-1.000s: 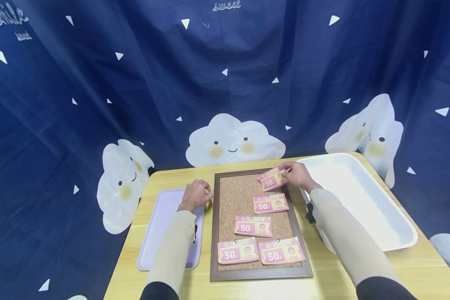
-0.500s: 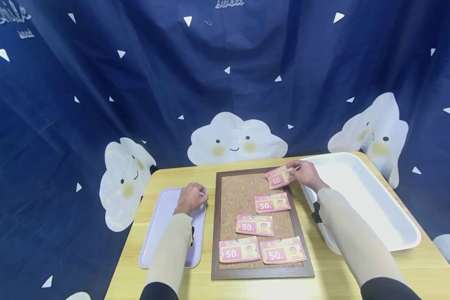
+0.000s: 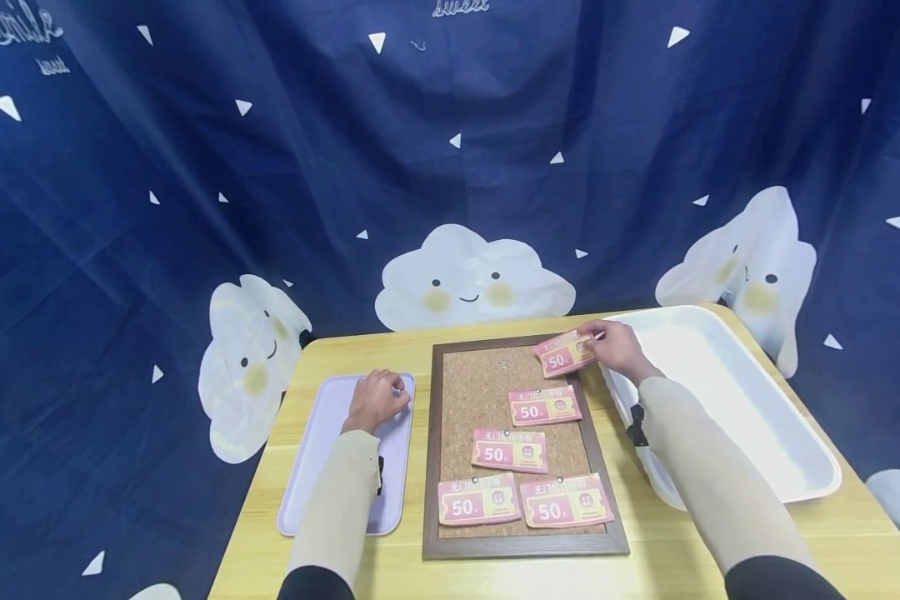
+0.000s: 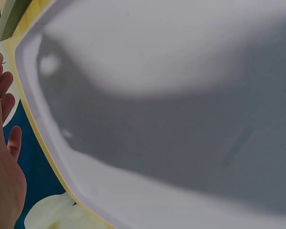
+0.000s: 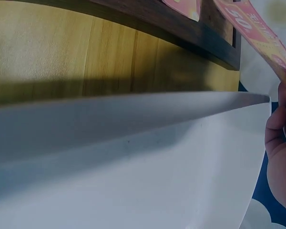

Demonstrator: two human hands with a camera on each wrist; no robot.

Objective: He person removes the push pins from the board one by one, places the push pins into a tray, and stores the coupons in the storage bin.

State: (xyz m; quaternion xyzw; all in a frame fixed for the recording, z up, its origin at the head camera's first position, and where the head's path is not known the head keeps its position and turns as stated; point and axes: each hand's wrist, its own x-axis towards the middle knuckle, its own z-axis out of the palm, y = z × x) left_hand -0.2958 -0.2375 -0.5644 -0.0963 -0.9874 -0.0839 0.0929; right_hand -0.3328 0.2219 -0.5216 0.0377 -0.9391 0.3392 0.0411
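My right hand [image 3: 621,350] pinches the right end of a pink and yellow coupon [image 3: 564,353] printed with 50, above the top right corner of the cork board [image 3: 468,383]. In the right wrist view that coupon [image 5: 257,33] tilts upward from the fingertips. My left hand [image 3: 376,400] is over the upper right part of a lilac tray [image 3: 309,454], thumb and fingertips together. A thin dark pin tip [image 4: 4,62] pokes out from its fingertips in the left wrist view. More coupons hang on the board, among them one [image 3: 544,406] just below the held one.
A large white tray [image 3: 727,400] stands right of the board, under my right forearm. The board's dark wooden frame [image 3: 525,547] lies on a light wooden table [image 3: 412,575]. A small shiny spot [image 3: 503,364] shows on the upper cork. Behind hangs a blue curtain [image 3: 495,108].
My left hand has moved left, from beside the board's frame to over the lilac tray. The right hand has shifted slightly right with the coupon.
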